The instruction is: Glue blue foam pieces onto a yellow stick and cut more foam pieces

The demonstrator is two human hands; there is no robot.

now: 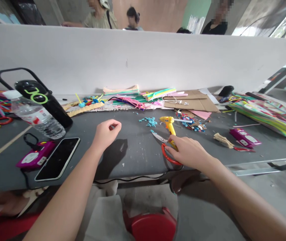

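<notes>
In the head view, the hands are being held apart. The left hand (105, 135) is being held curled above the grey table (137, 157); whether anything is being pinched cannot be told. The red-handled scissors (161, 138), beside the yellow glue gun (170, 128), are being touched by the right hand (189, 150), its grip unclear. Blue pieces (151, 122) are lying near the blades.

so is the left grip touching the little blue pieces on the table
Apart. The head view shows it: a stretch of grey tabletop lies between the left grip and the little blue pieces.
</notes>
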